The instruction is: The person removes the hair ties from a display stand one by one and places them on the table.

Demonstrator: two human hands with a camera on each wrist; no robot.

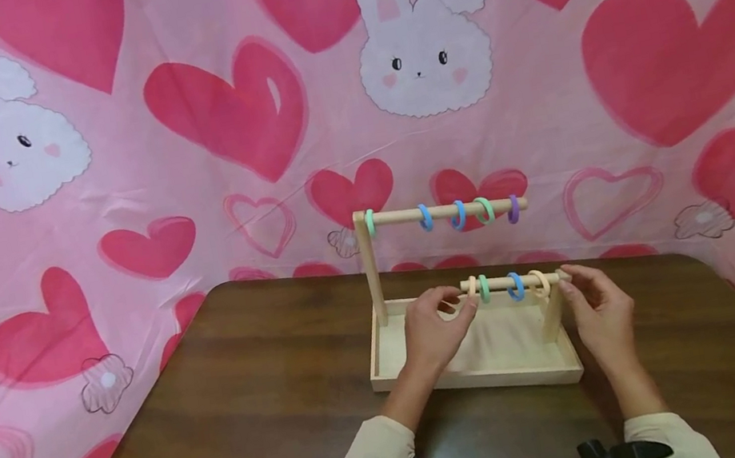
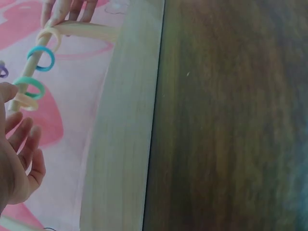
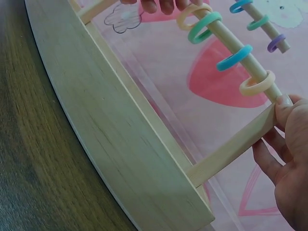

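A wooden ring stand has a tray base [image 1: 481, 381], a higher bar [image 1: 398, 216] on its left post and a lower bar [image 1: 499, 283] on its right post. At the free left end of the lower bar, my left hand [image 1: 432, 332] pinches a cream ring [image 1: 472, 286] between thumb and finger. Beside it hang a green ring [image 3: 205, 28], a blue ring [image 3: 234, 57] and a second cream ring [image 3: 257, 84]. My right hand [image 1: 600, 311] holds the top of the right post [image 3: 236, 142], thumb against the bar's end.
On the higher bar hang several rings: green, blue and a purple ring [image 1: 513, 209] nearest the free end. The stand rests on a dark brown wooden table [image 1: 238, 413]. Behind stands a pink cloth [image 1: 322, 131] with hearts and rabbits.
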